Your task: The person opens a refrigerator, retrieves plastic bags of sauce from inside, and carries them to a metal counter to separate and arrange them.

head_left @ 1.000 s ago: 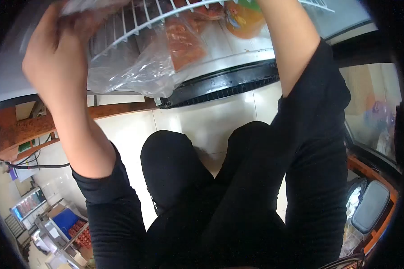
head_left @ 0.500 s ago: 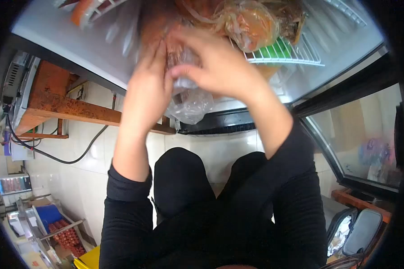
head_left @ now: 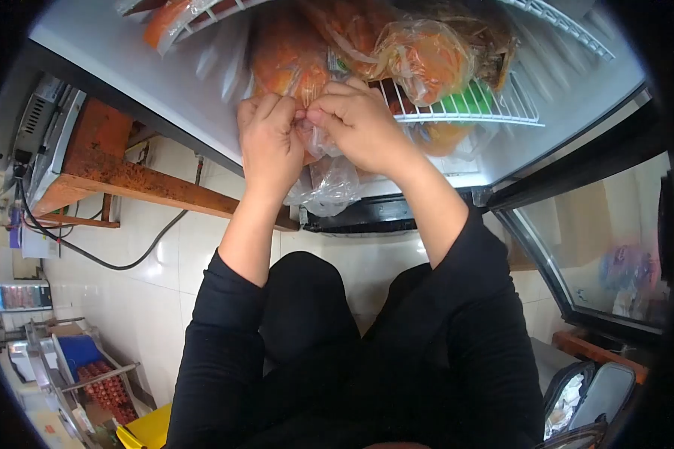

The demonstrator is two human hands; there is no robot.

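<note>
Both of my hands meet at a clear plastic bag with orange contents (head_left: 286, 61), which lies at the front of a white wire shelf in a fridge. My left hand (head_left: 271, 138) pinches the gathered plastic at the bag's near end. From the right, my right hand (head_left: 356, 123) pinches the same plastic, its fingertips almost touching those of the left. A crumpled clear end of plastic (head_left: 328, 187) hangs below the hands. Beside them on the shelf sits another wrapped orange bundle (head_left: 427, 63). Beneath the wire shelf (head_left: 468, 117) something green and an orange item show.
The glass fridge door (head_left: 591, 247) stands open at the right. At the left is a rusty orange metal frame (head_left: 150, 183) with a black hose. An open grey case (head_left: 605, 396) lies at the lower right, and a rack with red items (head_left: 108, 393) at the lower left.
My hands have come together from far apart and now pinch the bag's plastic. The view has shifted, showing more of the shelf and its wrapped bundles.
</note>
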